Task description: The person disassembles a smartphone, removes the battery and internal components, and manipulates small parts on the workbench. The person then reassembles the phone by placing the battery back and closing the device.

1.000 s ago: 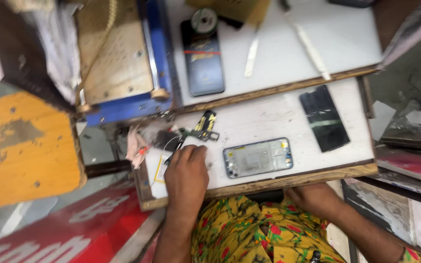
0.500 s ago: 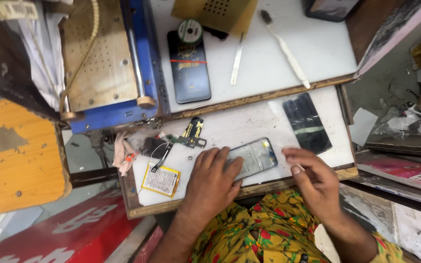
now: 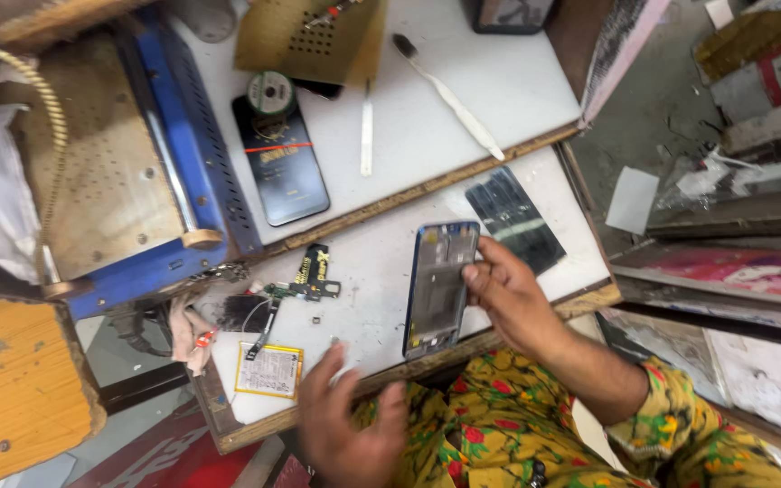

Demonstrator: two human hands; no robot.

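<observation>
Workboard: we see a white board [image 3: 381, 271] with a wooden edge, the phone frame held just above its right half.
Phone frame: our right hand [image 3: 508, 298] holds the gutted phone frame [image 3: 440, 285] by its right long edge, thumb and fingers pinching it, tilted up off the board.
Handling: we judge it light, thin and stiff but easy to bend; the long side rails look the safest hold, not the open middle.
Left hand: our left hand [image 3: 345, 420] hovers open at the board's near edge, holding nothing.
Battery: a flat yellow-edged battery [image 3: 268, 370] lies just left of that hand.
Small parts: a circuit strip [image 3: 305, 285] lies left of the frame, apart from it.
</observation>
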